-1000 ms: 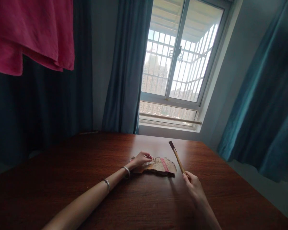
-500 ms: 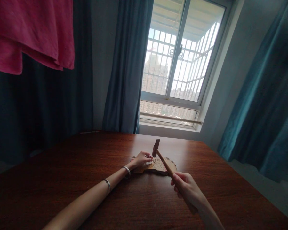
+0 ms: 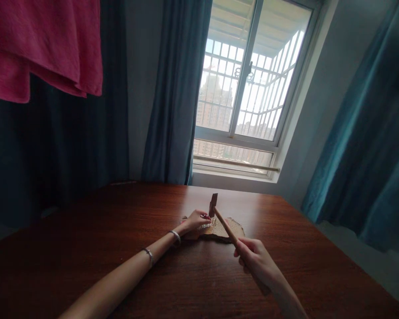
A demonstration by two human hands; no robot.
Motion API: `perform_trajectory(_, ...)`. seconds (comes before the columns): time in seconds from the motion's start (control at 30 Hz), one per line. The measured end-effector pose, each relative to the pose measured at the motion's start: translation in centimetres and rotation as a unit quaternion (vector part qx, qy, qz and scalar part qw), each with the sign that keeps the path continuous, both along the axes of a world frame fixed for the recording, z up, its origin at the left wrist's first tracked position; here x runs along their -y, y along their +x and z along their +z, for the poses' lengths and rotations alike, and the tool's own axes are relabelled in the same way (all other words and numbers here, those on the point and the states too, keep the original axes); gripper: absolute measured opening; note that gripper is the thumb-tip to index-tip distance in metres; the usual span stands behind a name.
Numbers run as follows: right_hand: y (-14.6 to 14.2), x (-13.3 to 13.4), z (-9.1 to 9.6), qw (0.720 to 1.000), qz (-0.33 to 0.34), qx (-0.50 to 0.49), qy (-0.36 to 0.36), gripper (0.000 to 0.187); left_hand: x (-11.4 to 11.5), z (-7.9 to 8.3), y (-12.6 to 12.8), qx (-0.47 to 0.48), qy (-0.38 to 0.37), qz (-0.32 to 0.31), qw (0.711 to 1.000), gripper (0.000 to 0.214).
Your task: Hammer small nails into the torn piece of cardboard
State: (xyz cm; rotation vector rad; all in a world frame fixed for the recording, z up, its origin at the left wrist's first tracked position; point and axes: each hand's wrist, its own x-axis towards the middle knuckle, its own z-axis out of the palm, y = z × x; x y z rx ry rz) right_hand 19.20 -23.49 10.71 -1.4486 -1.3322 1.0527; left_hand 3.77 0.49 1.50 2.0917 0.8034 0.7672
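Observation:
A flat, ragged-edged tan board [image 3: 234, 229] with a dotted pattern lies on the dark wooden table [image 3: 86, 248]. My left hand [image 3: 195, 220] rests on its left end, fingertips pinched together on something too small to make out. My right hand [image 3: 255, 259] is closed round the wooden handle of a small hammer [image 3: 223, 220]. The hammer's dark head is down beside my left fingertips, over the board. Two bracelets circle my left forearm.
A window with a grille [image 3: 249, 88] is behind the table, with teal curtains at the left [image 3: 173, 97] and at the right [image 3: 369, 141]. A pink cloth [image 3: 43, 44] hangs at the top left. The table's right edge falls off to the floor.
A second ago the hammer was raised to the right of the board. My right hand swung it left and down, and its head is now beside my left fingertips.

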Motion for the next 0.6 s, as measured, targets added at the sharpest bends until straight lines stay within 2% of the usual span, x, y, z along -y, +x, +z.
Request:
perform_trajectory(0.3, 0.1, -0.2, -0.7, 1.000, 0.004, -0.011, 0.010, 0.044, 0.0, 0.1, -0.1, 0.009, -0.007, 0.000, 1.000, 0.028)
perform_trajectory(0.6, 1.1, 0.5, -0.4, 0.999, -0.006, -0.041, 0.035, 0.041, 0.3, 0.5, -0.2, 0.018, -0.008, -0.017, 1.000, 0.025)
